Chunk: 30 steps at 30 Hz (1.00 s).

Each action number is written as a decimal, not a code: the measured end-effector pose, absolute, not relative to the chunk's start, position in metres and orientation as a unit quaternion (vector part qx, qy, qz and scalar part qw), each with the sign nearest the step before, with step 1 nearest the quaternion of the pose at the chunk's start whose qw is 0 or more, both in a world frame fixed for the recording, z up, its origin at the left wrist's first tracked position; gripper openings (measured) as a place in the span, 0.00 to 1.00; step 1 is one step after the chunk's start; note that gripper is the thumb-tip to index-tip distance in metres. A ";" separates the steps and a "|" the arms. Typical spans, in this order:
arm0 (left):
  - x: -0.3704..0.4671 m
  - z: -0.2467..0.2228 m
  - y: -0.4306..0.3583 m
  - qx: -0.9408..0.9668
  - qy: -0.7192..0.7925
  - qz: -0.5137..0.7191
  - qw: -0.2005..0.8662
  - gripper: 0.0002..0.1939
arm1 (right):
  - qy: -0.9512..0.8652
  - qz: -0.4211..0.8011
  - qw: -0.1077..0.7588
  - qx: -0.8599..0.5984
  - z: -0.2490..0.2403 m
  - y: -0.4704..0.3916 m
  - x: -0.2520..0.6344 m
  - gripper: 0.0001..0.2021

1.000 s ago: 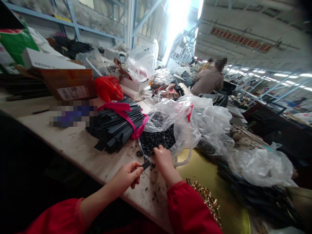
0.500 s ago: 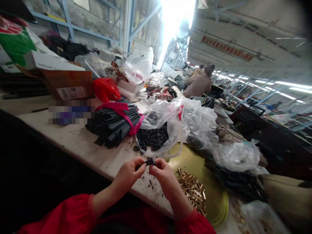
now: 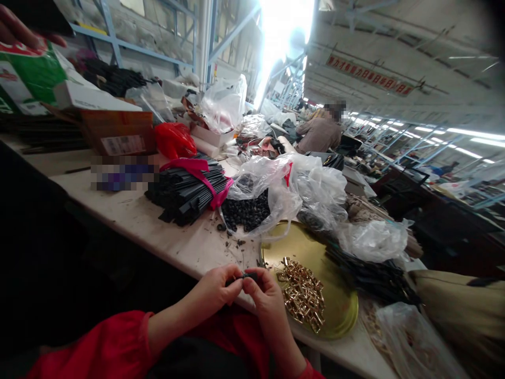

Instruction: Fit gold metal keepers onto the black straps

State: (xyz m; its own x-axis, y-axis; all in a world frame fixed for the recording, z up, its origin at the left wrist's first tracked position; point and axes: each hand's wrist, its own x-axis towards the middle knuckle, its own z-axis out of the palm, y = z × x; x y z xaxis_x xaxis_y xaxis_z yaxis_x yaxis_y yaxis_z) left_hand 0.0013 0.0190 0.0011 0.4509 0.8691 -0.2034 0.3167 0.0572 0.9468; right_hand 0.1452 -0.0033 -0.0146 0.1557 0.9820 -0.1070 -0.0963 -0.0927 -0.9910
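Observation:
Between the fingertips of both hands is a small black piece point(image 3: 248, 276), mostly covered by the fingers. My left hand point(image 3: 221, 284) pinches its left end, and my right hand point(image 3: 266, 292) pinches the right end. Just right of my right hand, a round gold tray point(image 3: 339, 300) carries a heap of small gold metal buckles point(image 3: 303, 295). Beyond the hands, an open clear plastic bag point(image 3: 290, 202) holds small black parts point(image 3: 246, 210). A bundle of black strips point(image 3: 185, 195) tied with a pink band lies left of the bag.
A cardboard box point(image 3: 118, 134) and a red plastic bag point(image 3: 175, 139) sit farther back left on the pale table point(image 3: 130, 210). Another person's hand point(image 3: 19, 29) shows at the top left. A person in brown point(image 3: 319, 134) is in the background. Black strips and a tan bag lie right.
Both hands have come down slightly toward the table's front edge with the black piece, which is now more covered. The other person's hand at the top left shows more fully.

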 end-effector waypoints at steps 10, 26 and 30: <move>-0.004 0.004 0.014 0.629 0.431 0.251 0.595 0.14 | -0.276 0.647 0.570 -0.425 -0.021 -0.024 0.137 0.19; -0.013 0.003 0.022 0.633 0.441 0.195 0.606 0.11 | -0.251 0.708 0.527 -0.397 -0.028 -0.021 0.140 0.14; -0.016 0.000 0.023 0.540 0.434 0.192 0.695 0.13 | -0.352 0.539 0.530 -0.552 -0.040 -0.014 0.143 0.14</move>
State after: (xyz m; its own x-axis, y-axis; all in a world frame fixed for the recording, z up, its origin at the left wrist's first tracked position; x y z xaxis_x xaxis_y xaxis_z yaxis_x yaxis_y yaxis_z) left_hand -0.0163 0.0229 0.0001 0.5501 0.7355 -0.3956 0.2016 0.3427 0.9176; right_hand 0.1434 -0.0141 -0.0399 0.1711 0.9598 -0.2224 -0.1826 -0.1909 -0.9645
